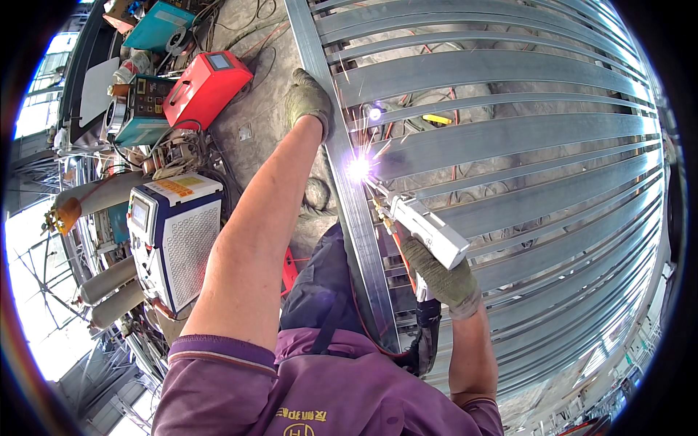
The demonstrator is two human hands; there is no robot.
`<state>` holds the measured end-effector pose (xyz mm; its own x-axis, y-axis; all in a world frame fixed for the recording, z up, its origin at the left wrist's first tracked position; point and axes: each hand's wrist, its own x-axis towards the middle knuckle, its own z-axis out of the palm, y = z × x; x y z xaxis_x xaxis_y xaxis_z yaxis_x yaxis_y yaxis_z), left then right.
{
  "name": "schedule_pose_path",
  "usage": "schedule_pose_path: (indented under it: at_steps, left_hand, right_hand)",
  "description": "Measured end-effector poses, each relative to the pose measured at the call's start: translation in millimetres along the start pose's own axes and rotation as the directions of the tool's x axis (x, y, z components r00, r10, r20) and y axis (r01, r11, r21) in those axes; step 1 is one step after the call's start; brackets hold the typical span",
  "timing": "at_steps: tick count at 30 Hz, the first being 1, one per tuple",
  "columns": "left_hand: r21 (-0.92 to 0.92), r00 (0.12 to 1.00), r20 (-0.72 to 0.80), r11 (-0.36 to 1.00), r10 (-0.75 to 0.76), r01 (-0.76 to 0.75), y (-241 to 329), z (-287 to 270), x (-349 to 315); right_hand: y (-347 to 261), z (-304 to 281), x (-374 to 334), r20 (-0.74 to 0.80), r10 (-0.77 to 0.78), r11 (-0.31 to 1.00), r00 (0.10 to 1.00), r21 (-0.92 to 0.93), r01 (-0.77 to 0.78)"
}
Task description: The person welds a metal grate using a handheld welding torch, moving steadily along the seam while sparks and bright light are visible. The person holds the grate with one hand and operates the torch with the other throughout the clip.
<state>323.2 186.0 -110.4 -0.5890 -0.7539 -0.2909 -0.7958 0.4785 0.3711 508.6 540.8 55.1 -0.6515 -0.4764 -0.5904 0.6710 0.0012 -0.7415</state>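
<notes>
My left hand, in a grey-green work glove, rests flat on the long grey steel rail of a metal frame. My right hand, gloved the same way, grips a white hand-held welding gun. The gun's tip touches the rail where a bright violet-white arc burns and sparks fly up to the right. A black hose hangs from the gun's handle. Several parallel steel slats run rightward from the rail.
A white welding machine stands on the floor at my left. Behind it sit a red box unit, teal units, cables and grey gas cylinders. Concrete floor shows between them and the rail.
</notes>
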Motion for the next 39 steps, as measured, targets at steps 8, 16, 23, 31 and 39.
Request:
schedule_pose_path:
  at_steps: [8,16,23,31,39]
  left_hand:
    - [-0.238,0.992,-0.025,0.965,-0.12,0.111,20.4,-20.5,-25.0]
    - [-0.052,1.0,-0.022,0.999,-0.003,0.002,6.7,-8.8,-9.9]
    - [-0.002,1.0,-0.011,1.0,0.0,0.0,7.0,-5.3,-4.8]
    - [-0.132,0.998,-0.048,0.991,-0.033,0.027,12.1,-11.6,-16.2]
    - [-0.15,0.998,-0.053,0.988,-0.036,0.028,16.3,-17.1,-22.3]
  right_hand:
    - [4.1,-2.6,-1.6,0.02,-0.021,0.999,1.0,-0.025,0.022]
    - [1.7,-0.3,-4.1,0.016,-0.013,1.0,1.0,-0.009,0.014]
    - [1.6,-0.7,-4.8,0.025,-0.038,0.999,0.999,-0.03,0.039]
    - [4.2,-1.3,-7.3,0.029,-0.045,0.999,0.999,0.008,0.045]
    - [3.5,-0.3,-7.8,0.022,-0.037,0.999,0.999,0.021,0.037]
